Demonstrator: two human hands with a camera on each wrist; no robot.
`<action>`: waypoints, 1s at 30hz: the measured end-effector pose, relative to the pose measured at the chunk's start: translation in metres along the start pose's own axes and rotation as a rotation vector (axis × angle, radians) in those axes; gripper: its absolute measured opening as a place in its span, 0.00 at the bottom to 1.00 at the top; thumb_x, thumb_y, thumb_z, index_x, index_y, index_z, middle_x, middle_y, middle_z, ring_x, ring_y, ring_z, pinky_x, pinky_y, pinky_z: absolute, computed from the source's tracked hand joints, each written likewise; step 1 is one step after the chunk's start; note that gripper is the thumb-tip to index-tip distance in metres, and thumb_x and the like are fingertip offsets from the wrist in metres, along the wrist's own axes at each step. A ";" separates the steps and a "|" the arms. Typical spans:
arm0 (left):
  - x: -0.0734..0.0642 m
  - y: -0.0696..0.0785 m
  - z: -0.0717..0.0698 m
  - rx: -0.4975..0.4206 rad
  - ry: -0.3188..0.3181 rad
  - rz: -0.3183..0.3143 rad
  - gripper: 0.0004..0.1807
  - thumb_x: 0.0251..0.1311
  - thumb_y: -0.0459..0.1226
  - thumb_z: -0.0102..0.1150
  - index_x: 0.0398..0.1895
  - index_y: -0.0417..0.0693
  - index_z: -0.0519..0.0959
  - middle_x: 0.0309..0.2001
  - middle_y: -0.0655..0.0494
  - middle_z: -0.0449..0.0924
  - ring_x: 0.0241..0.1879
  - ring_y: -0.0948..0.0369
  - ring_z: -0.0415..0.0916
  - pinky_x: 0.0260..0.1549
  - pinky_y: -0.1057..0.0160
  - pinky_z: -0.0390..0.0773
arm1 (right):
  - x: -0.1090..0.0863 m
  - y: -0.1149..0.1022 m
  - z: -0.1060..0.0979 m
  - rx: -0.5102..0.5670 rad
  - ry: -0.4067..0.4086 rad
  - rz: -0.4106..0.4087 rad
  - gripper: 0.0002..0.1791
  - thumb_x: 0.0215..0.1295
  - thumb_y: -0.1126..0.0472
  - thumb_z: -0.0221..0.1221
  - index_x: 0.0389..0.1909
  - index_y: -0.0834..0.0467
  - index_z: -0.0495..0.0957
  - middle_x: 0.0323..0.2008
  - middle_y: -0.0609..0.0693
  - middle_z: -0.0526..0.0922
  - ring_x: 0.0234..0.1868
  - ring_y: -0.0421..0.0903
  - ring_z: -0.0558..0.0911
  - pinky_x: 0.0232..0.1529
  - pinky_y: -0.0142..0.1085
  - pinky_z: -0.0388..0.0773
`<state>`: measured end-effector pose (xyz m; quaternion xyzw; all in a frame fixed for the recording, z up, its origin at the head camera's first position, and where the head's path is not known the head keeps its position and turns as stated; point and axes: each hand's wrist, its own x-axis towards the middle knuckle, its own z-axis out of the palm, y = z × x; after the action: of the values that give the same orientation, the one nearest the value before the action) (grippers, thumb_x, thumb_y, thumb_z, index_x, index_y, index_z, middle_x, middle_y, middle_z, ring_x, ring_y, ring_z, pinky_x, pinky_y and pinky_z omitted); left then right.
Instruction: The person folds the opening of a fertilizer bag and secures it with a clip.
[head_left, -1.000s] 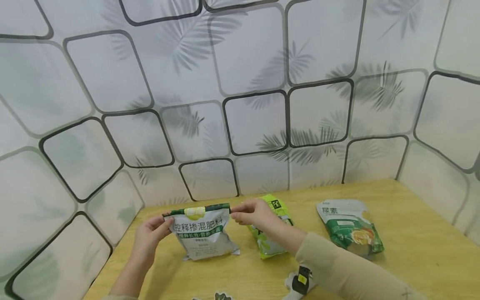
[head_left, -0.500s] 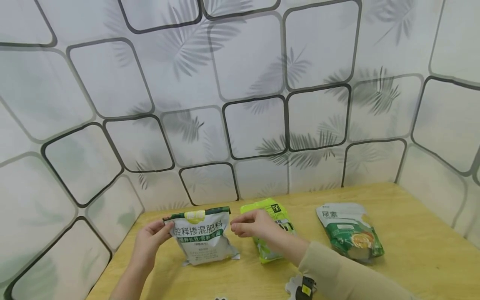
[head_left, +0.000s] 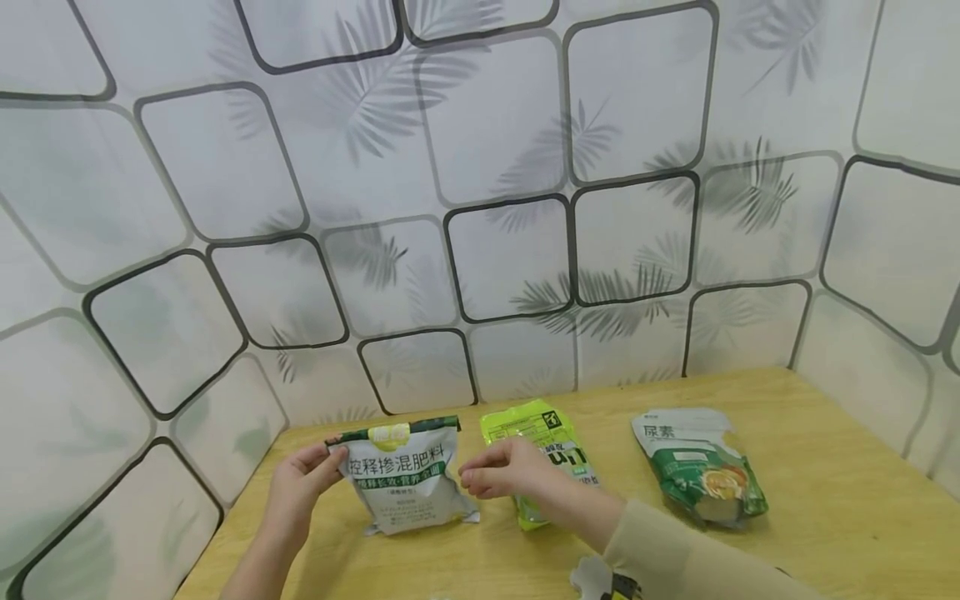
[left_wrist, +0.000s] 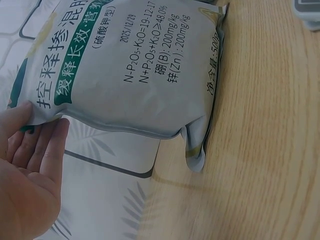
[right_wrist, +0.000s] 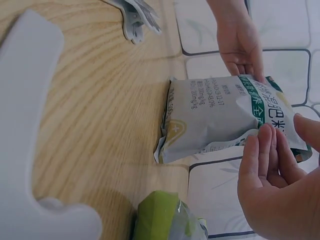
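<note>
A white bag of fertilizer [head_left: 408, 496] with a dark green top band stands upright on the wooden table [head_left: 840, 483]. At its upper left corner my left hand [head_left: 292, 492] pinches the edge between thumb and fingers; the left wrist view shows this hand [left_wrist: 35, 175] from the palm side. Beside the bag's right edge hovers my right hand [head_left: 510, 477]. In the right wrist view, this hand [right_wrist: 272, 175] has its thumb apart from loosely bent fingers, which overlap the bag [right_wrist: 215, 115] with nothing gripped.
Behind my right wrist lies a lime green bag [head_left: 525, 423], partly covered. Farther right is a white and green bag [head_left: 693, 467]. A white piece with a rounded, lobed edge [head_left: 589, 575] shows at the front, under the sleeve [head_left: 697, 550]. Patterned cloth walls [head_left: 517, 342] enclose the table.
My right hand has let go of the bag's upper right corner and moved slightly down beside it. My left hand keeps its pinch. The head view has tilted up a little.
</note>
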<state>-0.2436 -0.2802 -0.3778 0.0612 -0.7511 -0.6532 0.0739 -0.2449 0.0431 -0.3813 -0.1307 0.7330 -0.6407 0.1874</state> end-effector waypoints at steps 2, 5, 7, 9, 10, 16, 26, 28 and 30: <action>0.000 0.000 0.000 -0.002 0.002 -0.005 0.07 0.75 0.29 0.61 0.40 0.48 0.86 0.35 0.81 0.85 0.39 0.76 0.85 0.45 0.74 0.88 | -0.001 0.002 0.001 0.001 -0.017 0.012 0.14 0.70 0.62 0.70 0.52 0.65 0.88 0.42 0.52 0.92 0.40 0.41 0.89 0.55 0.46 0.91; 0.001 -0.001 0.000 -0.006 0.002 -0.004 0.09 0.75 0.29 0.61 0.38 0.50 0.85 0.35 0.82 0.85 0.39 0.76 0.85 0.45 0.74 0.88 | -0.004 0.004 0.002 0.016 -0.053 0.000 0.14 0.70 0.63 0.69 0.51 0.67 0.88 0.41 0.53 0.92 0.39 0.42 0.90 0.54 0.46 0.91; 0.001 -0.001 0.000 -0.008 0.003 0.004 0.07 0.74 0.29 0.61 0.41 0.49 0.86 0.35 0.81 0.86 0.39 0.76 0.85 0.45 0.74 0.88 | -0.005 0.005 0.003 0.023 -0.082 -0.006 0.13 0.70 0.64 0.68 0.51 0.67 0.88 0.41 0.53 0.92 0.40 0.43 0.90 0.54 0.45 0.91; 0.001 -0.001 0.001 -0.008 0.002 0.013 0.06 0.74 0.30 0.61 0.44 0.48 0.86 0.35 0.80 0.86 0.38 0.75 0.85 0.45 0.74 0.87 | -0.007 0.006 0.005 0.031 -0.111 -0.011 0.13 0.70 0.65 0.68 0.51 0.68 0.87 0.42 0.54 0.93 0.39 0.43 0.90 0.52 0.44 0.92; 0.001 -0.001 0.001 -0.008 0.002 0.017 0.06 0.74 0.30 0.61 0.44 0.48 0.87 0.35 0.79 0.86 0.38 0.75 0.85 0.45 0.74 0.87 | -0.008 0.005 0.005 0.029 -0.121 -0.009 0.13 0.70 0.65 0.68 0.51 0.68 0.87 0.42 0.55 0.93 0.39 0.43 0.90 0.52 0.43 0.92; 0.001 -0.001 0.000 -0.012 0.001 0.009 0.10 0.75 0.29 0.61 0.37 0.53 0.86 0.36 0.82 0.85 0.39 0.77 0.84 0.45 0.74 0.88 | -0.014 0.005 0.009 0.031 -0.173 0.003 0.13 0.71 0.67 0.66 0.52 0.69 0.86 0.45 0.61 0.92 0.39 0.42 0.90 0.51 0.41 0.92; 0.000 -0.002 0.000 -0.021 -0.002 0.008 0.12 0.75 0.29 0.61 0.36 0.56 0.86 0.36 0.82 0.85 0.40 0.77 0.84 0.45 0.74 0.88 | -0.016 0.013 0.016 0.022 -0.239 0.037 0.11 0.73 0.67 0.65 0.51 0.69 0.87 0.44 0.58 0.92 0.39 0.41 0.90 0.50 0.40 0.92; 0.000 -0.002 0.000 -0.020 -0.004 0.011 0.12 0.75 0.30 0.61 0.36 0.56 0.86 0.37 0.81 0.85 0.40 0.77 0.84 0.45 0.73 0.88 | -0.016 0.014 0.018 0.014 -0.244 0.038 0.11 0.72 0.68 0.65 0.51 0.70 0.87 0.43 0.58 0.92 0.39 0.41 0.89 0.50 0.39 0.92; 0.000 -0.003 0.000 -0.023 -0.007 0.014 0.12 0.75 0.30 0.61 0.36 0.57 0.87 0.37 0.81 0.85 0.41 0.76 0.84 0.45 0.73 0.88 | -0.016 0.015 0.019 0.007 -0.251 0.043 0.12 0.72 0.67 0.65 0.51 0.70 0.86 0.42 0.56 0.92 0.39 0.41 0.89 0.50 0.39 0.92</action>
<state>-0.2440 -0.2808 -0.3806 0.0527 -0.7442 -0.6615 0.0766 -0.2216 0.0353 -0.3960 -0.1937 0.7043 -0.6175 0.2918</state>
